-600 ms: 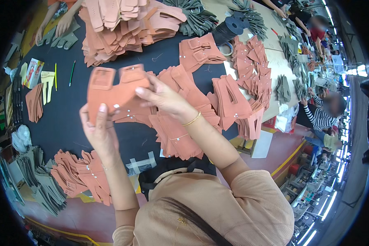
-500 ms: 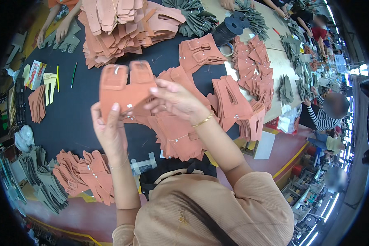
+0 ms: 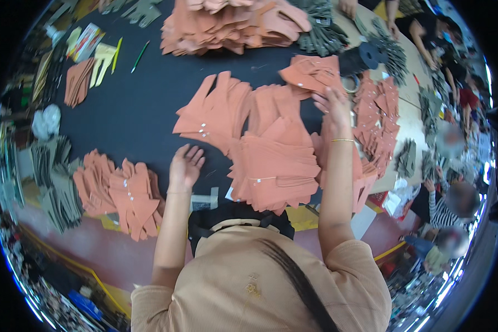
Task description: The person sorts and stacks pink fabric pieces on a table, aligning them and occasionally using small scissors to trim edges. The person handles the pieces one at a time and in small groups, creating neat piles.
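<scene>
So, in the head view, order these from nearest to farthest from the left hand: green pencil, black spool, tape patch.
From the left hand:
1. Tape patch: just below it, slightly right.
2. Green pencil: well above it, to the left.
3. Black spool: far upper right.

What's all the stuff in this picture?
Salmon pieces: many, salmon, across table
Greenish pieces: many, grey-green, left, top, right
Table: one, black, middle
Spool: one, black, upper right
Tape roll: one, pale, beside spool
Yellow stick: one, yellow, upper left
Green pencil: one, green, upper left
Cream cutout: one, cream, beside yellow stick
Printed packet: one, multicoloured, upper left
Plastic bag: one, whitish, left
Co-workers: several, mixed clothes, mostly right
Background clutter: uncountable, mixed, edges
Left hand: one, bare, over table's front
Right hand: one, bare, by salmon pieces
</scene>
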`<state>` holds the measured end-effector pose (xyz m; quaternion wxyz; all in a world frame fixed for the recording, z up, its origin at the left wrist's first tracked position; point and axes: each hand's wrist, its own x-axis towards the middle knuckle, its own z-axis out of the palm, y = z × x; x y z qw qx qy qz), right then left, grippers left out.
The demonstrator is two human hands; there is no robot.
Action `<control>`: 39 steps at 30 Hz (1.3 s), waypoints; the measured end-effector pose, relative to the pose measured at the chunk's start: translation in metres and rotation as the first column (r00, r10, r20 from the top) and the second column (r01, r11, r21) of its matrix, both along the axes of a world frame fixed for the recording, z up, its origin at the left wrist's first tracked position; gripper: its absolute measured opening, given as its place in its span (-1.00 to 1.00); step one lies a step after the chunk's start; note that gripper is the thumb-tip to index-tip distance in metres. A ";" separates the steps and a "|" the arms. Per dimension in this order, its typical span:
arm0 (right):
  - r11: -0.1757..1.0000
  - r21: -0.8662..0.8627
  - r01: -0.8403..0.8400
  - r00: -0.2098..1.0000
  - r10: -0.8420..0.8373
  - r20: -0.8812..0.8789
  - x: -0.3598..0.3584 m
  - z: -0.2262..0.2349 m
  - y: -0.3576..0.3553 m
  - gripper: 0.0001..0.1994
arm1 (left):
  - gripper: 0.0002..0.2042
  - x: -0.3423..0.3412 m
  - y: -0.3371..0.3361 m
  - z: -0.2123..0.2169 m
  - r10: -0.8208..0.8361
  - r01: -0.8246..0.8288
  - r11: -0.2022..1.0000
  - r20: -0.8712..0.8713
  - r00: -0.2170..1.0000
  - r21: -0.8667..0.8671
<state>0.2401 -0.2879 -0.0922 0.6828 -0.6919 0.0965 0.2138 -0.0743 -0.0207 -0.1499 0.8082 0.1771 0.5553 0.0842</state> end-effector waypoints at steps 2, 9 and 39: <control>0.939 -0.343 -0.021 0.998 0.038 0.042 0.005 -0.010 -0.012 -0.55 | -0.36 -0.005 -0.002 -0.013 -0.003 0.004 0.994 0.002 1.000 -0.106; 0.843 -0.446 -0.301 0.904 0.401 0.150 -0.029 -0.003 0.012 -0.56 | -0.22 0.024 -0.007 -0.026 0.016 0.003 0.985 0.106 0.994 -0.172; -0.040 -0.858 -0.513 -0.182 0.981 0.063 -0.098 -0.015 0.218 -0.64 | -0.83 0.032 -0.017 -0.040 0.209 -0.173 0.956 0.138 0.968 -0.236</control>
